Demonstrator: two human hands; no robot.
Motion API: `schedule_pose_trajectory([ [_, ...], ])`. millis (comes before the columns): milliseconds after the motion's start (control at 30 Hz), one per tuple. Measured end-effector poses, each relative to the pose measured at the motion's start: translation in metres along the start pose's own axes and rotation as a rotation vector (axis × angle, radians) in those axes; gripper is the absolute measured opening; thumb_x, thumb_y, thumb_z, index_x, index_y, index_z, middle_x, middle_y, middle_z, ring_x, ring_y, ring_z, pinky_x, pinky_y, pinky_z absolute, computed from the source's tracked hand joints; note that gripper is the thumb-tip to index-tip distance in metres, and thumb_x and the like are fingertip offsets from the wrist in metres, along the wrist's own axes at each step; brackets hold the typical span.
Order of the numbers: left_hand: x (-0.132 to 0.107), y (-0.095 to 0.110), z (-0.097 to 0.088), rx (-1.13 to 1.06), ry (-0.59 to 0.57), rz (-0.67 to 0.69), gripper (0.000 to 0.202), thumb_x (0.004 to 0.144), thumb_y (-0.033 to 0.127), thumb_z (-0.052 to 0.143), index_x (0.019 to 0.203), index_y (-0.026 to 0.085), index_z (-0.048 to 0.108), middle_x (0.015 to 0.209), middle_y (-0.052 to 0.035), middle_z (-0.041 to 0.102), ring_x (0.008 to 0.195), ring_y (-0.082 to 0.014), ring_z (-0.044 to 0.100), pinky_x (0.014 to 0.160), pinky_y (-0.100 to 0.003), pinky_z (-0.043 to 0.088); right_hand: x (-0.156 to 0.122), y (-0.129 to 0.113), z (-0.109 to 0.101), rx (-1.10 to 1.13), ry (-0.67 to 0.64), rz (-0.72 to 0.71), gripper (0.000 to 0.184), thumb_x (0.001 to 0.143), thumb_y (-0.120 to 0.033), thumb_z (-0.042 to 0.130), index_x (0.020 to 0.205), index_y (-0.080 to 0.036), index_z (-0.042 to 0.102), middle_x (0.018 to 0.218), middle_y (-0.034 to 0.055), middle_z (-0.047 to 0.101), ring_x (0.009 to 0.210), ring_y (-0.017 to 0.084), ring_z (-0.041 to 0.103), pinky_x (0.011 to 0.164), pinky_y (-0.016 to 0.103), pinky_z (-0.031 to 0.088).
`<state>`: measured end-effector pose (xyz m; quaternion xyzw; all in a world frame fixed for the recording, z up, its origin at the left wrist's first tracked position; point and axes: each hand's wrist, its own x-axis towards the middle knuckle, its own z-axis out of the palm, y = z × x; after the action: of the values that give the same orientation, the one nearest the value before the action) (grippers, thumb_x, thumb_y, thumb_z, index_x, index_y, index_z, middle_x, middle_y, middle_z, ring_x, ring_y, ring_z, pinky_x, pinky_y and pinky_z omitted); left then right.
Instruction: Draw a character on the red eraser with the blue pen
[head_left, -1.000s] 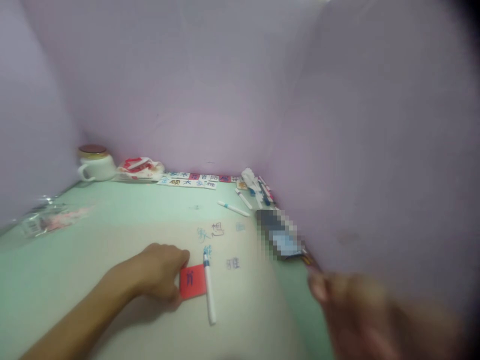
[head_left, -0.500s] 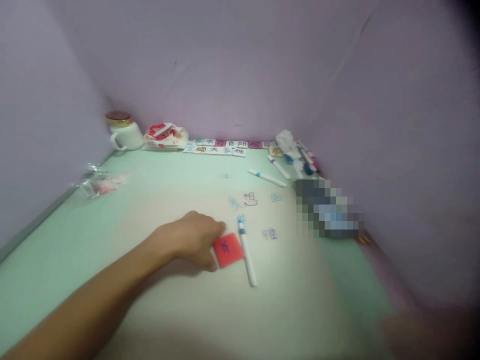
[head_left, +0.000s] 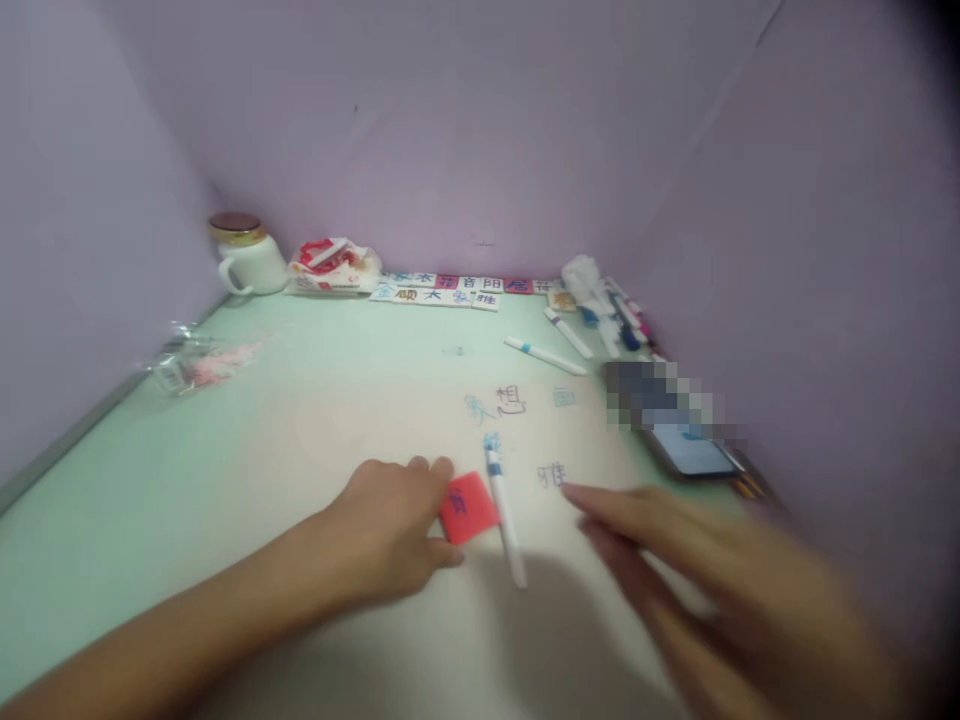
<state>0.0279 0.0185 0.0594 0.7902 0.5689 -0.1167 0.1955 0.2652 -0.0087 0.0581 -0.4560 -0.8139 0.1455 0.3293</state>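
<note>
A red square card [head_left: 470,508] with a dark blue written character lies on the table. At its left edge is my left hand [head_left: 397,520], thumb and fingers gripping its left corners. Touching or nearly touching the card's right side is a white marker [head_left: 507,525] with a blue band, lying lengthwise. My right hand [head_left: 697,570], somewhat blurred, hovers at the right with thumb and forefinger stretched apart and nothing between them. Its forefinger tip points near a purple written character [head_left: 552,475] on the tabletop.
More characters [head_left: 510,402] are drawn on the table [head_left: 337,400]. At the back stand a lidded mug [head_left: 257,265], a tissue pack [head_left: 334,268] and rows of character cards [head_left: 450,298]. Rightward lie markers [head_left: 546,356] and a phone [head_left: 679,435]; a clear plastic bag [head_left: 187,370] lies left.
My right hand has come into view from the lower right, reaching toward the marker. The left hand stays at the red card; the view has shifted slightly.
</note>
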Motion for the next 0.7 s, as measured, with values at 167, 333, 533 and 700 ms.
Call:
schedule_pose_trajectory([
  [167, 0.0, 0.004, 0.004, -0.043, -0.033, -0.089, 0.044, 0.073, 0.062, 0.046, 0.092, 0.023, 0.046, 0.085, -0.0051, 0.059, 0.07, -0.0293, 0.06, 0.057, -0.038, 0.041, 0.018, 0.005, 0.041, -0.226, -0.174, 0.124, 0.039, 0.077, -0.046, 0.058, 0.104, -0.019, 0.056, 0.088, 0.0079, 0.069, 0.069, 0.023, 0.067, 0.051, 0.032, 0.051],
  [333, 0.0, 0.009, 0.009, -0.084, -0.024, -0.091, 0.037, 0.077, 0.054, 0.044, 0.095, 0.021, 0.046, 0.086, -0.006, 0.059, 0.069, -0.0284, 0.061, 0.06, -0.04, 0.042, 0.008, 0.009, 0.07, -0.287, -0.2, 0.173, 0.042, 0.074, -0.044, 0.06, 0.107, -0.021, 0.051, 0.086, 0.0056, 0.067, 0.069, 0.024, 0.067, 0.052, 0.034, 0.05],
  [533, 0.008, 0.007, 0.008, -0.166, -0.03, -0.094, 0.031, 0.078, 0.048, 0.046, 0.094, 0.021, 0.048, 0.086, -0.0052, 0.063, 0.073, -0.0286, 0.061, 0.062, -0.04, 0.043, 0.003, 0.02, 0.07, -0.249, -0.107, 0.165, 0.022, 0.08, -0.029, 0.049, 0.101, -0.025, 0.056, 0.067, -0.0009, 0.065, 0.051, 0.017, 0.061, 0.044, 0.025, 0.042],
  [700, 0.011, 0.005, 0.005, -0.254, -0.009, -0.055, 0.034, 0.078, 0.043, 0.047, 0.104, 0.022, 0.049, 0.092, -0.0047, 0.064, 0.081, -0.0278, 0.062, 0.068, -0.04, 0.044, 0.003, 0.029, 0.057, -0.09, -0.03, 0.272, 0.028, 0.081, -0.032, 0.05, 0.106, -0.024, 0.056, 0.062, -0.0028, 0.062, 0.045, 0.013, 0.056, 0.043, 0.023, 0.042],
])
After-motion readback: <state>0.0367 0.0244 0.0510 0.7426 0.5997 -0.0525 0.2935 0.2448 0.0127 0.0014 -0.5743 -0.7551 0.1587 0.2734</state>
